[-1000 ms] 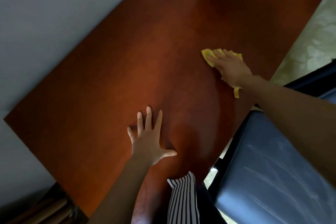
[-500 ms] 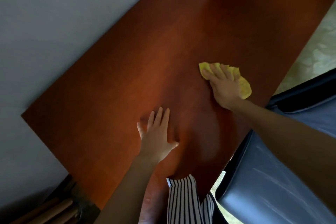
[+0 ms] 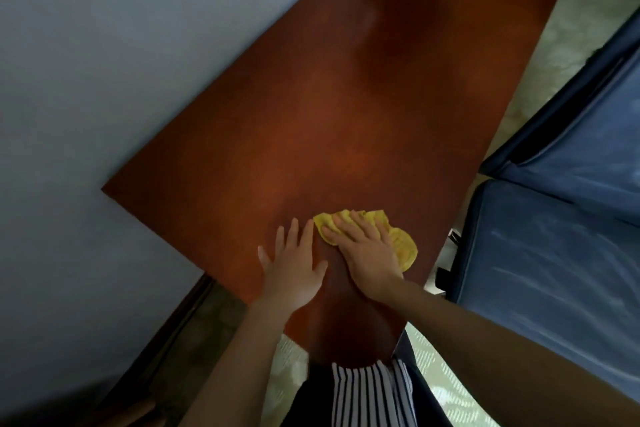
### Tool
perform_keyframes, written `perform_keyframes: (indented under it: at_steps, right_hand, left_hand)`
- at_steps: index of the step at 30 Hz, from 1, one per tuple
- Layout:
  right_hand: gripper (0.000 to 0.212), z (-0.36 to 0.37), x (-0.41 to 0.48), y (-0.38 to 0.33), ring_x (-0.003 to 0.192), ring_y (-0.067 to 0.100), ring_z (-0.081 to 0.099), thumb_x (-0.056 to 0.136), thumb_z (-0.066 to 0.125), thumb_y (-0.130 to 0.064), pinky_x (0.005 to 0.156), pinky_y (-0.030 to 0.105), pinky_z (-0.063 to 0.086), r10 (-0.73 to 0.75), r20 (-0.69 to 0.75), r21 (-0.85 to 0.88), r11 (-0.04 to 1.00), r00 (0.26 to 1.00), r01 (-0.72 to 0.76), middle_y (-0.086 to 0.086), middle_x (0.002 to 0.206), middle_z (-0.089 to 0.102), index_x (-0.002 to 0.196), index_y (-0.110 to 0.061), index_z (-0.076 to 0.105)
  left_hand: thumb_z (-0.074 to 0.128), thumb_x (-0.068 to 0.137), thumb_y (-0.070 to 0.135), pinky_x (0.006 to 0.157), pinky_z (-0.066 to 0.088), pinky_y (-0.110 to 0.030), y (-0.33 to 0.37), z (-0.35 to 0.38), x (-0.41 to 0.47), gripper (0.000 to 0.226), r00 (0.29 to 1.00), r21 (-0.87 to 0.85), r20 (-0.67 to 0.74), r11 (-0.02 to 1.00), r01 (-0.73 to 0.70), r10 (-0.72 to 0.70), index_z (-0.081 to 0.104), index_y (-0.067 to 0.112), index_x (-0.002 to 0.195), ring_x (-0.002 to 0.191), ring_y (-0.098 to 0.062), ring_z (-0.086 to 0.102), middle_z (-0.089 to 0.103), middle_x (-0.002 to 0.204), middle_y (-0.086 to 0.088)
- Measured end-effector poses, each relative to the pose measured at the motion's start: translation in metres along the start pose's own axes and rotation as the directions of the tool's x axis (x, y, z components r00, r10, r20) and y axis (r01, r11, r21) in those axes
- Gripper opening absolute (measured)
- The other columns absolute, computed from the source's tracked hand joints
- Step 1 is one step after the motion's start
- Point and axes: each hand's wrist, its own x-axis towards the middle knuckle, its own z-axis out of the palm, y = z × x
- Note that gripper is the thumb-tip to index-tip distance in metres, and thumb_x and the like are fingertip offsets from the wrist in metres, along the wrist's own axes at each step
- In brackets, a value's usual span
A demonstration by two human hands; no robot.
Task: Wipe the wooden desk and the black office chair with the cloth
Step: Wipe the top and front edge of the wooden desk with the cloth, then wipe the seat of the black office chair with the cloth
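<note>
Wiping of the counter (image 3: 363,114) is the step in hand, we judge. Our right hand (image 3: 367,253) lies flat, fingers straight, pressing the yellow cloth (image 3: 403,246) onto the wood near the counter's near end. Our left hand (image 3: 292,270), fingers spread and holding nothing, rests flat just beside it. The black office chair (image 3: 554,270) stands to the right, pale streaks on its seat, apparently not yet wiped. Next we would sweep the cloth over the rest of the wood with even pressure, then turn to the chair.
</note>
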Motion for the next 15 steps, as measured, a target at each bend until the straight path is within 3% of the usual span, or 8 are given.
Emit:
perform_keyframes:
  at_steps: [3, 6, 9, 11, 13, 15]
  right_hand:
    - [0.064, 0.018, -0.037, -0.038, 0.146, 0.013, 0.002, 0.086, -0.002, -0.053, 0.115, 0.042, -0.002, 0.003, 0.009, 0.026, 1.0, 1.0, -0.003, -0.018, 0.156, 0.016, 0.145, -0.048, 0.021]
    - [0.046, 0.034, -0.065, -0.06, 0.146, 0.013, 0.005, 0.099, 0.023, -0.04, 0.116, 0.041, 0.001, -0.014, 0.012, 0.049, 0.999, 1.0, 0.013, -0.017, 0.155, 0.021, 0.145, -0.043, 0.027]
    - [0.042, 0.044, -0.087, -0.074, 0.144, 0.015, 0.018, 0.101, 0.038, -0.021, 0.116, 0.038, 0.013, 0.009, -0.032, 0.293, 0.956, 0.999, 0.001, -0.01, 0.148, 0.039, 0.141, -0.032, 0.043]
    - [0.037, 0.042, -0.095, -0.077, 0.134, 0.02, 0.038, 0.102, 0.037, -0.012, 0.109, 0.033, 0.028, 0.066, -0.02, 0.506, 0.861, 0.998, -0.046, 0.0, 0.136, 0.053, 0.134, -0.023, 0.051]
    - [0.032, 0.032, -0.107, -0.084, 0.107, 0.02, 0.058, 0.103, 0.035, -0.012, 0.089, 0.022, 0.042, 0.146, -0.016, 0.7, 0.708, 0.989, -0.093, -0.002, 0.114, 0.063, 0.121, -0.027, 0.056]
    - [0.031, 0.02, -0.118, -0.091, 0.095, 0.01, 0.06, 0.103, 0.036, -0.014, 0.077, 0.013, 0.043, 0.218, -0.036, 0.801, 0.59, 0.975, -0.102, -0.009, 0.107, 0.064, 0.115, -0.032, 0.058]
  left_hand:
    - [0.039, 0.098, 0.044, 0.113, -0.003, -0.058, -0.024, 0.018, -0.033, 0.07, 0.999, -0.033, 0.016, 0.999, -0.031, 0.031, -0.005, 0.031, 0.151, 0.146, -0.025, -0.01, -0.009, 0.16, 0.002]
    - [0.037, 0.098, 0.046, 0.113, -0.003, -0.056, -0.042, 0.038, -0.058, 0.07, 0.996, -0.055, 0.059, 0.997, -0.059, 0.062, -0.005, 0.029, 0.151, 0.146, -0.024, -0.011, -0.008, 0.16, 0.001]
    - [0.035, 0.098, 0.048, 0.114, -0.002, -0.053, -0.055, 0.052, -0.08, 0.069, 0.991, -0.127, 0.094, 0.989, -0.078, 0.091, -0.001, 0.026, 0.152, 0.146, -0.024, -0.01, -0.005, 0.16, 0.0]
    - [0.033, 0.099, 0.049, 0.116, 0.002, -0.051, -0.055, 0.057, -0.089, 0.067, 0.992, -0.222, 0.097, 0.973, -0.063, 0.086, 0.002, 0.023, 0.152, 0.147, -0.024, -0.005, 0.001, 0.16, -0.001]
    - [0.035, 0.099, 0.048, 0.117, 0.011, -0.051, -0.048, 0.055, -0.104, 0.069, 0.995, -0.393, 0.071, 0.919, -0.038, 0.072, 0.0, 0.022, 0.152, 0.146, -0.023, 0.009, 0.012, 0.159, -0.001]
    - [0.04, 0.097, 0.047, 0.114, 0.025, -0.047, -0.035, 0.051, -0.117, 0.072, 0.999, -0.56, 0.022, 0.828, -0.024, 0.044, -0.002, 0.025, 0.152, 0.141, -0.022, 0.028, 0.03, 0.153, 0.0]
